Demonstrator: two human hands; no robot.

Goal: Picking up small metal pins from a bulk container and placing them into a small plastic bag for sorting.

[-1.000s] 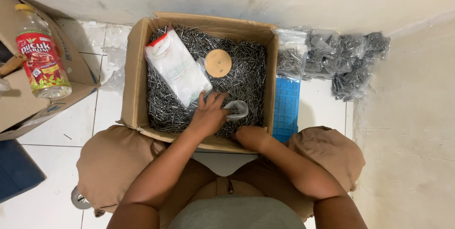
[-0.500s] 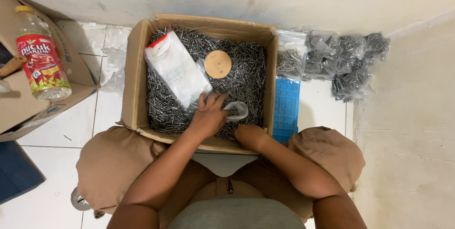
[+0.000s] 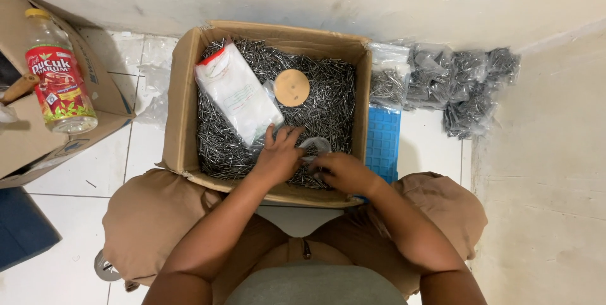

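Both hands, left (image 3: 278,156) and right (image 3: 341,172), pinch a limp, slippery bag (image 3: 315,147) (over loose nails (image 3: 328,103)), best gripped at its rim.

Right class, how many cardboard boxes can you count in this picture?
2. One open cardboard box full of nails sits in front of the person, both hands inside it. The second box is at the left edge, holding a bottle. Others may lie outside the frame.

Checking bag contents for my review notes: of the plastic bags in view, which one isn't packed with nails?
The white bag with the red top edge, lying on the loose nails inside the cardboard box. The clear bags by the wall show dark nails inside.
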